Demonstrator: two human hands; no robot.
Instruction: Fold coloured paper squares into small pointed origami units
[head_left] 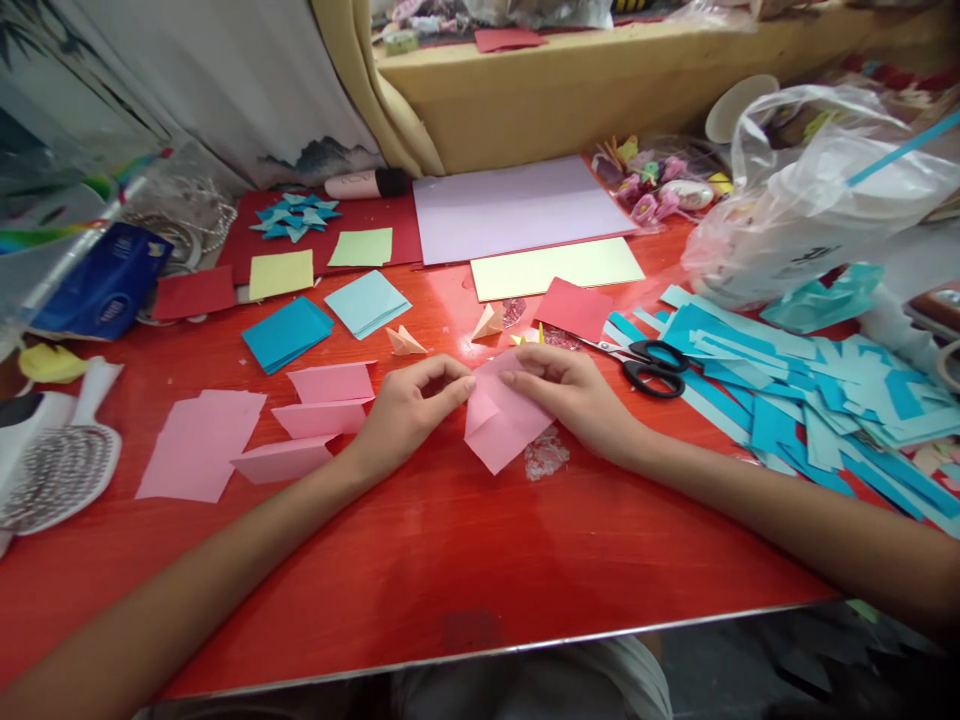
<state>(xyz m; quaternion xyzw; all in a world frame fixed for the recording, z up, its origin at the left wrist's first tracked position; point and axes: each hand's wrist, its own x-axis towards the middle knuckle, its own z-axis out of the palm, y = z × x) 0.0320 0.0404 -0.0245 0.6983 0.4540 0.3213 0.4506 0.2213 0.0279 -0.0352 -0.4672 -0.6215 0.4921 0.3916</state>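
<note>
**Pink sheet pinched between both hands on a cluttered craft table**

A glossy red table [450, 560] strewn with coloured paper fills the view. Near its middle lies a pink paper sheet [501, 425], partly folded, one flap raised.

It looks very light, thin and limp. It should crease readily and slide on the slick top, so it is best held at its edges and corners.

The left hand [409, 405] has thumb and forefinger closed on the sheet's left edge. The right hand [574, 390] has curled fingers nipping its upper corner. Both forearms rest low on the table.

Left of the sheet lie folded pink pieces [315, 420]. To its right lie black-handled scissors [645, 365], and beyond them a heap of teal paper strips [787, 400].
</note>
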